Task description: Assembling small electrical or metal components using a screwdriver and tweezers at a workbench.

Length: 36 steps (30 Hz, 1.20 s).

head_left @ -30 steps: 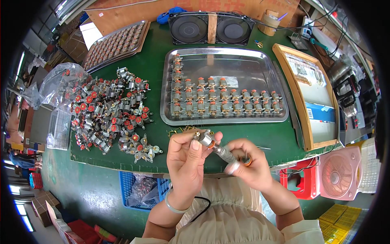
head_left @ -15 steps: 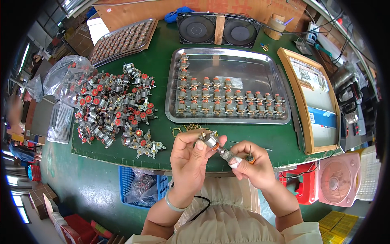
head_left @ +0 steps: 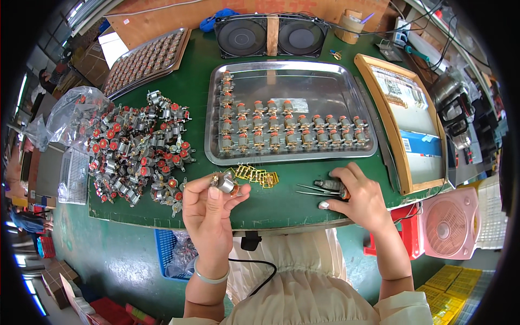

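In my left hand (head_left: pixel 211 214), a small silver motor (head_left: pixel 223 185) with an orange-red end is pinched between thumb and fingers, raised in front of the table edge. My right hand (head_left: pixel 360 197) is low over the table to the right, its fingers curled round a hand tool (head_left: pixel 328 184) with dark and orange parts. The rest of that tool is hidden by the fingers. Metal tweezers (head_left: pixel 313 190) lie beside it, reaching in between thumb and fingers. Small brass-coloured frames (head_left: pixel 254 174) are gathered between my hands, below the tray.
A steel tray (head_left: pixel 346 157) bears rows of motors. To the left is a heap of loose motors (head_left: pixel 138 146) by a clear bag (head_left: pixel 67 116). Two speakers (head_left: pixel 271 38) stand behind, a wooden-framed board (head_left: pixel 379 111) lies right, and a filled tray (head_left: pixel 143 62) sits back left.
My hands have parted. The left has moved left with the motor, and the right has moved right with the tool, away from the motor and down to the tweezers. The brass-coloured frames are now uncovered.
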Motion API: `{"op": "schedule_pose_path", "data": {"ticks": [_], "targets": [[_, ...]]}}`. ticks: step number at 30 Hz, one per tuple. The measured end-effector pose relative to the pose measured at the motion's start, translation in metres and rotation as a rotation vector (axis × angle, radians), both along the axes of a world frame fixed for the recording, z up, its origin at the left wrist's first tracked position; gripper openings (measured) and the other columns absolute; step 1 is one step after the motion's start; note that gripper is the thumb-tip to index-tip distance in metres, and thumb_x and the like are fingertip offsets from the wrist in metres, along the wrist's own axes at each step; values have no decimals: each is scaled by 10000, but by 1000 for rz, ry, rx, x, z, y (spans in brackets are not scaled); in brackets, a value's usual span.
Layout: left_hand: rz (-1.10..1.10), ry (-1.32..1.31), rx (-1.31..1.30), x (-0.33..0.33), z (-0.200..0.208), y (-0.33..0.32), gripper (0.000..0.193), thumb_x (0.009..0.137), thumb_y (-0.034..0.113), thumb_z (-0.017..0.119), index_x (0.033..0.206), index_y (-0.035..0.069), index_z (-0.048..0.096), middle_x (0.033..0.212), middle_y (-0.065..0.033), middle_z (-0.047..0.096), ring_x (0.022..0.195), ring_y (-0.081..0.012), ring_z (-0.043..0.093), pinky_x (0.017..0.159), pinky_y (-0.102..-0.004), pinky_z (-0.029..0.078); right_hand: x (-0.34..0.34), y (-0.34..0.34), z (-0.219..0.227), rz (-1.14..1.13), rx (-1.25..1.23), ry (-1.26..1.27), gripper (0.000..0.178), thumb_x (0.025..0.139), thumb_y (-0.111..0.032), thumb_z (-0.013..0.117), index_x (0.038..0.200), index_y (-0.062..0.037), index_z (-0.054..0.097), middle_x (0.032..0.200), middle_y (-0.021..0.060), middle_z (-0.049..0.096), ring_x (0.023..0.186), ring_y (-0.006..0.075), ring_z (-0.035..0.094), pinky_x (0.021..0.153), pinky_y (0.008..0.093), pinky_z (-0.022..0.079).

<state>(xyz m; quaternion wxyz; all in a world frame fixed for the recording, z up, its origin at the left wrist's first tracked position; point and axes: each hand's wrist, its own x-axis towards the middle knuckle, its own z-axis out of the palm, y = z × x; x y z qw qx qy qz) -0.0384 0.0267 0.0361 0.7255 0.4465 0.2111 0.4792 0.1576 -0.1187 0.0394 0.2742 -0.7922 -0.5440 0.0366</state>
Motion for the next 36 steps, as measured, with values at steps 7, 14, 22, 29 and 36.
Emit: {"op": "schedule_pose_path", "data": {"ticks": [7, 14, 22, 29, 36], "targets": [[58, 30, 29, -11, 2, 4, 186, 885, 109, 468, 1011, -24, 440, 898, -119, 578, 785, -234, 620, 715, -345, 531, 6, 4, -8, 40, -63, -140, 297, 618, -145, 709, 836, -39, 537, 754, 73, 518, 537, 228, 558, 477, 326, 444], [41, 17, 27, -13, -3, 5, 169, 872, 76, 479, 1001, -32, 457, 865, -120, 585, 761, -218, 616, 713, -366, 534, -30, 46, 0, 250, 191, 10, 437, 613, -52, 679, 1008, -48, 492, 877, 98, 557, 570, 208, 584, 517, 316, 474], [22, 35, 24, -18, -7, 4, 171, 867, 77, 488, 997, -30, 460, 865, -122, 581, 757, -212, 612, 705, -384, 539, -33, 67, -17, 361, 159, -44, 471, 608, 23, 632, 1045, -46, 468, 918, 98, 589, 636, 251, 585, 517, 333, 467], [-65, 95, 148, -7, -15, 2, 144, 844, 5, 501, 978, -45, 482, 950, -130, 533, 827, -194, 585, 735, -378, 538, -26, 61, -14, 345, 263, -84, 582, 568, 44, 646, 1106, -46, 441, 813, 79, 581, 579, 210, 576, 484, 315, 454], [-241, 107, 168, 8, -15, -4, 153, 811, -59, 521, 962, -70, 501, 936, -125, 542, 851, -202, 593, 760, -330, 533, -34, 50, 5, 224, 291, 1039, 471, 714, 17, 598, 1145, -41, 416, 924, 72, 588, 661, 62, 535, 497, 185, 408]]}}
